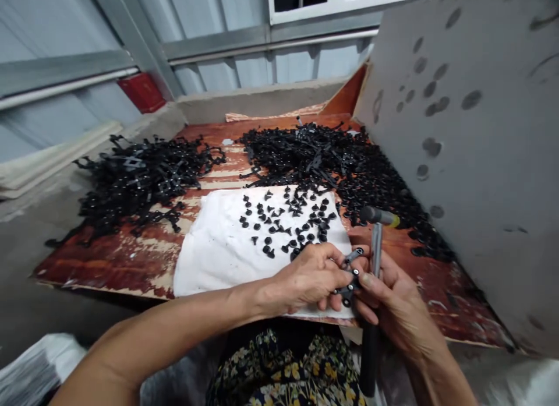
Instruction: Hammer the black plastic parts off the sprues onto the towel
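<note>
My left hand (311, 278) pinches a small dark linkage part (349, 278) with round ends over the front edge of a white cloth (213, 243). Close against it, my right hand (393, 289) has a small hammer (376, 243) tucked in it, head up and black handle hanging down. The thumb and fingers of that hand also touch the linkage part. Several small black mushroom-shaped plugs (268, 240) lie scattered on the cloth, just beyond my hands. Some of the linkage part is hidden behind my fingers.
On the worn red-brown tabletop (109, 254), a heap of black linkage parts (144, 173) lies at left. A bigger black heap (305, 152) spreads across the back and right. A grey spotted panel (480, 161) rises along the right side, with a corrugated metal wall (218, 21) behind.
</note>
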Demonstrator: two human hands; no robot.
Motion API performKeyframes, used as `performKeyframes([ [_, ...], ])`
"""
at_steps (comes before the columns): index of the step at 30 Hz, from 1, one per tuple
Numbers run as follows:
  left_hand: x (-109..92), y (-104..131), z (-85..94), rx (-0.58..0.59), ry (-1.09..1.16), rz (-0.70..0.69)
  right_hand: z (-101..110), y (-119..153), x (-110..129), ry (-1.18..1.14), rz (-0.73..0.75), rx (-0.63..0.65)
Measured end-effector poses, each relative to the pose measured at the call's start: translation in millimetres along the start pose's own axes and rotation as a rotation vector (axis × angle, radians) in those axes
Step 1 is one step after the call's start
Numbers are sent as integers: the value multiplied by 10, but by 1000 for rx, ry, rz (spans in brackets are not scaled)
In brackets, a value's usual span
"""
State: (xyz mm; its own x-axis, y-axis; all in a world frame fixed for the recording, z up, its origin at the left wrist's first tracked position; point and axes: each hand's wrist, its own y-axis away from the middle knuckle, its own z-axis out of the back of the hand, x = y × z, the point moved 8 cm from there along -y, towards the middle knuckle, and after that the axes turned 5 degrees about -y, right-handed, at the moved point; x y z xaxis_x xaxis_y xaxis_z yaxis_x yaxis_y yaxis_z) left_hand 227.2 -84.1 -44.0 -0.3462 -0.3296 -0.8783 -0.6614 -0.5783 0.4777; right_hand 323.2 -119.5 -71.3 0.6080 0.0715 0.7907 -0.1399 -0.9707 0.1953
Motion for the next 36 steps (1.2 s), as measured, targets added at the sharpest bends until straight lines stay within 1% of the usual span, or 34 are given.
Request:
performKeyframes([
  [3, 12, 89, 125, -72, 86, 41, -21, 4, -13, -13, -5, 11],
  [5, -8, 199, 298, -125, 146, 31, -28, 4, -18, -36, -14, 6],
  [7, -52, 346, 561, -193, 159, -42, -26, 2, -20, -44, -28, -10],
  [8, -72, 434, 732, -256, 157, -95, -21, 1, -19, -44, -35, -23],
  [10, -33, 612, 1074, -378, 134, -124, -13, 0, -14, -43, -42, -45],
  [13, 126, 825, 1500, -512, 168, -81, -7, -2, -14, -35, -46, -61],
  [14, 181, 872, 1609, -539, 189, -64, -3, -3, -20, -31, -48, -65],
  [16, 264, 922, 1771, -562, 224, -44, 13, -7, -41, -22, -52, -74],
  [18, 306, 925, 1872, -559, 249, -47, 41, -13, -65, -12, -46, -82],
  [20, 314, 903, 1933, -559, 284, -67, 79, -20, -81, -3, -33, -87],
  [23, 300, 855, 1988, -589, 333, -88, 135, -25, -102, 17, -36, -90],
  [27, 289, 791, 2067, -655, 325, -57, 149, -17, -108, 60, -69, -90],
  [29, 284, 751, 2108, -665, 330, -56, 145, -12, -93, 81, -68, -115],
  [32, 272, 698, 2179, -683, 347, -90, 148, -10, -71, 114, -54, -159],
  [36, 303, 659, 2247, -708, 345, -75, 174, -16, -99, 129, -84, -153],
])
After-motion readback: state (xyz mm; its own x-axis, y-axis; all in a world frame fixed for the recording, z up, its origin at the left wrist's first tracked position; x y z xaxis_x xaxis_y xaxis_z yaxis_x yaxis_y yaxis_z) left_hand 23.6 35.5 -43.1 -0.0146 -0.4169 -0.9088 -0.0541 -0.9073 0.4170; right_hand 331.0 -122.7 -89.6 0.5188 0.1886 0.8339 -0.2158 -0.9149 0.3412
